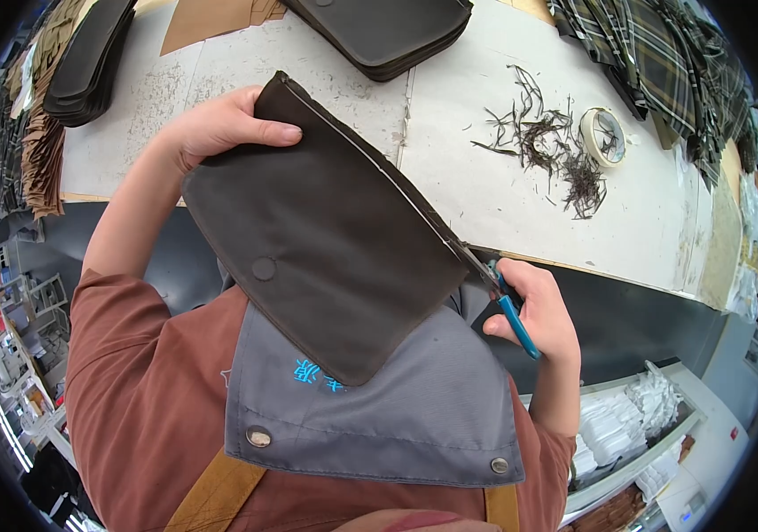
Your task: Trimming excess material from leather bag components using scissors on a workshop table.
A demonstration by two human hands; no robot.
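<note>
A workshop bench [521,186] with a pale, scuffed top runs across the view. Nearest, the right hand [539,310] is closed around blue-handled snips [512,310] at the lower corner of a dark brown flap [326,248]; the blades are hard to make out. The left hand [219,129] pinches the flap's top corner, holding it above the grey apron [414,417]. It looks light, fairly stiff and smooth, best gripped at the edges. Farther off lie thread clippings [547,146], a tape roll [605,137] and stacked dark pieces [388,31], partly cut off.
</note>
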